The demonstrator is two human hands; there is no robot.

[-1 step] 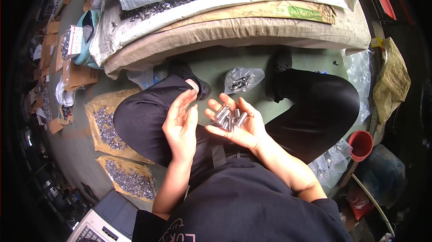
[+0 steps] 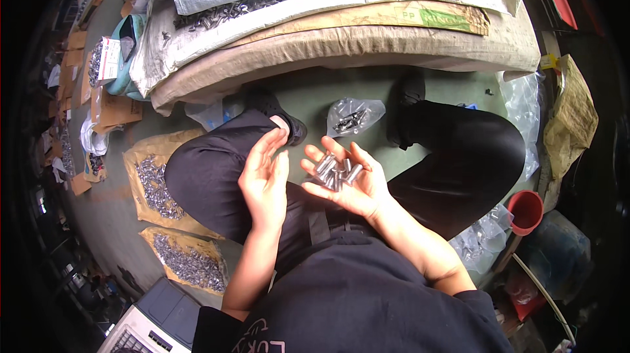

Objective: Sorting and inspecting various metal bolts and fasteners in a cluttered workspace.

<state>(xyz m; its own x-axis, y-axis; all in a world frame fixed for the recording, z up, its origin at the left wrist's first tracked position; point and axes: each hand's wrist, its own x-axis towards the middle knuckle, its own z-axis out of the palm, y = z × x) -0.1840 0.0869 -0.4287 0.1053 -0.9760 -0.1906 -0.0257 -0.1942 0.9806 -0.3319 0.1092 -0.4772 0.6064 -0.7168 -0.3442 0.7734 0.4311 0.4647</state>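
My right hand (image 2: 367, 197) is palm up and slightly cupped, bearing several short, shiny metal cylinders (image 2: 338, 173) in a loose heap. Its fingers are spread and curl a little around them. Beside it, my left hand (image 2: 266, 179) is held open with nothing in it, fingers stretched upward and palm turned toward the cylinders. A small gap separates the two hands. Beyond them, a clear plastic bag (image 2: 367, 110) with small metal parts inside lies on the floor between my feet.
Ahead stands a broad surface covered with sacks (image 2: 315, 44), with metal parts among them. Two brown sheets (image 2: 134, 156) piled with metal pieces lie at my left. A red bucket (image 2: 527, 212) and plastic bags (image 2: 482, 241) are at my right; cardboard boxes (image 2: 115, 107) sit far left.
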